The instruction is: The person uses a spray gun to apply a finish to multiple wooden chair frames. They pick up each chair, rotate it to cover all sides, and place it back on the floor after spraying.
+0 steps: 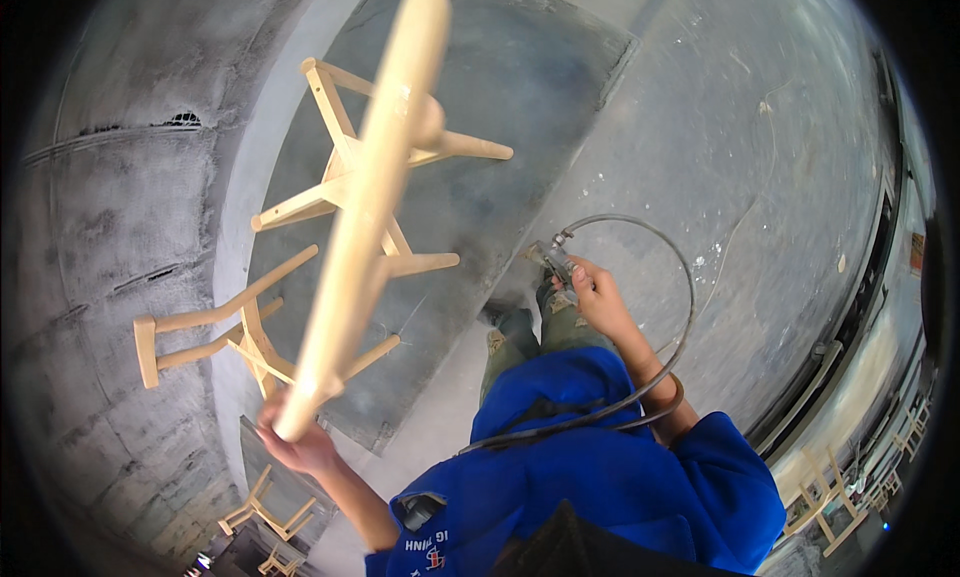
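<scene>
My left hand is closed around the lower end of a long, rounded, pale wooden bar. The bar looks like part of a wooden chair frame and rises close to the camera, tilted up and to the right. Behind it show legs and crosspieces of a chair frame; where they join the bar is partly hidden. My right hand grips a metal spray gun over the floor, right of the bar. A dark hose loops from the gun round my right forearm and across my blue top.
More pale wooden chair parts stand left of the bar. Further chair frames show at lower left, and others at lower right. A dark grey panel lies on the floor, beside a stained grey wall on the left.
</scene>
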A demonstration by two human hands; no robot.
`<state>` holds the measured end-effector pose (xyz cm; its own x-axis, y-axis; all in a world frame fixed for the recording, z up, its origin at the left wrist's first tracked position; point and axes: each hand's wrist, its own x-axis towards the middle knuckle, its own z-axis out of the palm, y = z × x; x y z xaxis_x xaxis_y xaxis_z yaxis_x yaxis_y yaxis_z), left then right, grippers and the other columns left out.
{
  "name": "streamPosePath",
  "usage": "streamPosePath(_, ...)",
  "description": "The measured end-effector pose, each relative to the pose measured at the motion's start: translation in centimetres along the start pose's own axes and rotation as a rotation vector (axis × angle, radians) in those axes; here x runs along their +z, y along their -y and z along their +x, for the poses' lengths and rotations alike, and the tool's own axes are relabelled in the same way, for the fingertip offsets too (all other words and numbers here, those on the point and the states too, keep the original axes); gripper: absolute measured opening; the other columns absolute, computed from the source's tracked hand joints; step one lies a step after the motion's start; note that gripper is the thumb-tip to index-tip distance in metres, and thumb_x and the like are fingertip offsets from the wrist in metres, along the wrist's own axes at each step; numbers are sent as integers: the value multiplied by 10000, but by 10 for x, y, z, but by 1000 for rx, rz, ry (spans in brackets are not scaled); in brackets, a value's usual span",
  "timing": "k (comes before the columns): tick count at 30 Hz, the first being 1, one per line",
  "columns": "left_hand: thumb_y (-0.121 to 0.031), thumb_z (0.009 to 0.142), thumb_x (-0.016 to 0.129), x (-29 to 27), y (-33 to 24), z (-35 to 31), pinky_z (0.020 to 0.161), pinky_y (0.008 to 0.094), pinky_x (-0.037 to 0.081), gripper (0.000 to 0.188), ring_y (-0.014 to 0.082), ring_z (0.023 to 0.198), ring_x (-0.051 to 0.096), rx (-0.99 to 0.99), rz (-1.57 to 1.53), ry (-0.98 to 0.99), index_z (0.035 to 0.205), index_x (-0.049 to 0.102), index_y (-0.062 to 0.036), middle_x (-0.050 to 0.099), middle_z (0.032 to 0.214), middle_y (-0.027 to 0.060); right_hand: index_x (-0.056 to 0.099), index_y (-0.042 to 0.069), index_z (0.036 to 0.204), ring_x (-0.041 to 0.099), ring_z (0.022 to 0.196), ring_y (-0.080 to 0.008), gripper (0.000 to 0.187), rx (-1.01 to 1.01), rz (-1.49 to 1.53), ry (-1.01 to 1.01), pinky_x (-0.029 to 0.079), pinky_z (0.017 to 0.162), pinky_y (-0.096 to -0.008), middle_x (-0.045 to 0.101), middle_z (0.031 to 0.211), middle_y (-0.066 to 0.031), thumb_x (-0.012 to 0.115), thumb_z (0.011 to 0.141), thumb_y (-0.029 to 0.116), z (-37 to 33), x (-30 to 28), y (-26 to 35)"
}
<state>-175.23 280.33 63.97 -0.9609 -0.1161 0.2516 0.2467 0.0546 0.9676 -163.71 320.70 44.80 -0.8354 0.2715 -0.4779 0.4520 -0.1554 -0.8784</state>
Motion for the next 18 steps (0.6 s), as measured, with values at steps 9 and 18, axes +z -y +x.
streamPosePath(9,-461,1024,558,-35,-14,12,999,384,493,588,260,1097,669,-27,798,89,1242,649,77,713,1149,160,669,-68,1112,666,802,-176,590,23,-145,78,526,774,-334,709,861,-106,486,1052,490,-7,-3,8)
streamPosePath(18,-706,723,752,103,-44,-53,1105,614,277,611,278,1026,708,806,625,487,1113,579,-269,738,1093,32,674,-59,1020,641,714,-146,604,0,-21,8,513,661,-320,684,789,-83,465,1058,505,-1,-1,15)
